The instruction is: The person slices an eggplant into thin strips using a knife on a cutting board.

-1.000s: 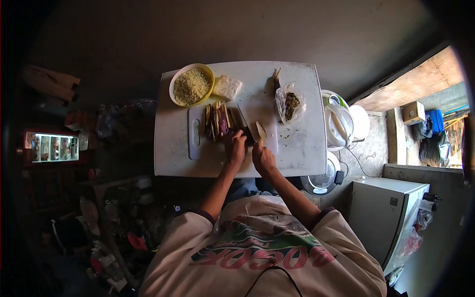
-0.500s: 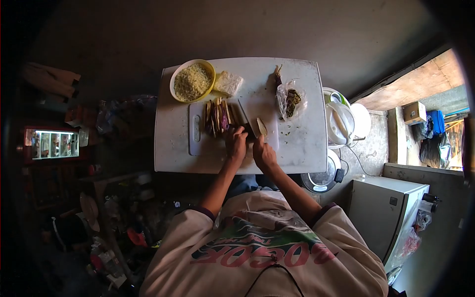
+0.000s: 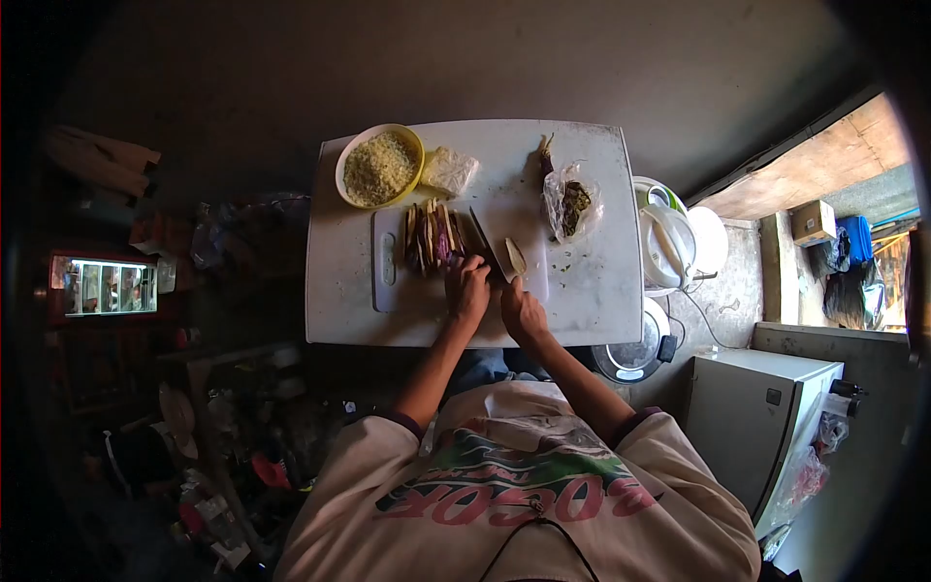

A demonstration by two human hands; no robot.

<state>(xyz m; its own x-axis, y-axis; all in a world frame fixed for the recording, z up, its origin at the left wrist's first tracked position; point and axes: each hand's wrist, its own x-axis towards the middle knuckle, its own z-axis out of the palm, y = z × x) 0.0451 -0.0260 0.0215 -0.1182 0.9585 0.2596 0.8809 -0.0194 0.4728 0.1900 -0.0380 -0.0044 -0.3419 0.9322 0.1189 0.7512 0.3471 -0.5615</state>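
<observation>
My right hand (image 3: 525, 312) is closed around the handle of a knife (image 3: 488, 237), whose blade slants up and left over a white cutting board (image 3: 385, 294). My left hand (image 3: 468, 288) lies left of the blade, fingers curled and pressed down on eggplant at the near end of the cut pieces; the exact piece under the fingers is mostly hidden. Long purple and pale eggplant strips (image 3: 427, 236) lie side by side on the board's left half. Just right of the blade rests a pale eggplant slice (image 3: 515, 256).
On the white table (image 3: 601, 301) stand a yellow bowl (image 3: 380, 167) of pale grated or grainy food and a wrapped pale block (image 3: 449, 172). A purple eggplant (image 3: 546, 158) and a plastic bag (image 3: 573, 206) with dark leafy bits lie right. Beyond the table's right edge sits a white appliance (image 3: 664, 238).
The knife blade has shifted left and shows more of its length between my hands. Both hands stay close together on the board; the whole view has dipped slightly.
</observation>
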